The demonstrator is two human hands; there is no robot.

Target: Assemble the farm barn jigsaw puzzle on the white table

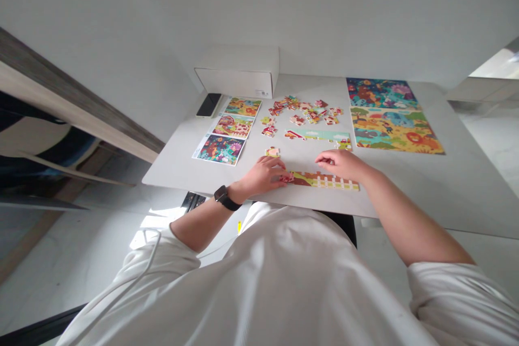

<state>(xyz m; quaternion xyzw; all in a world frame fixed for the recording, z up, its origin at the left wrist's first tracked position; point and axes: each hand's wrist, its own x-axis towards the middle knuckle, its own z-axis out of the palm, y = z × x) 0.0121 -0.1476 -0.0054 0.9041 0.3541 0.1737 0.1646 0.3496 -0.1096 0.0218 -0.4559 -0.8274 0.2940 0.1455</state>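
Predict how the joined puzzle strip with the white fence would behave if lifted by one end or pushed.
The fence strip would probably bend or separate, since its tabbed edge suggests a jigsaw assembly. It looks light, being thin. Pushed, it would likely slide, not tip: it lies flat on the table.

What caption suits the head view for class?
Left hand at one end of a puzzle strip, right hand nearby, loose pieces beyond.

The head camera looks forward and down over the table [178, 162].
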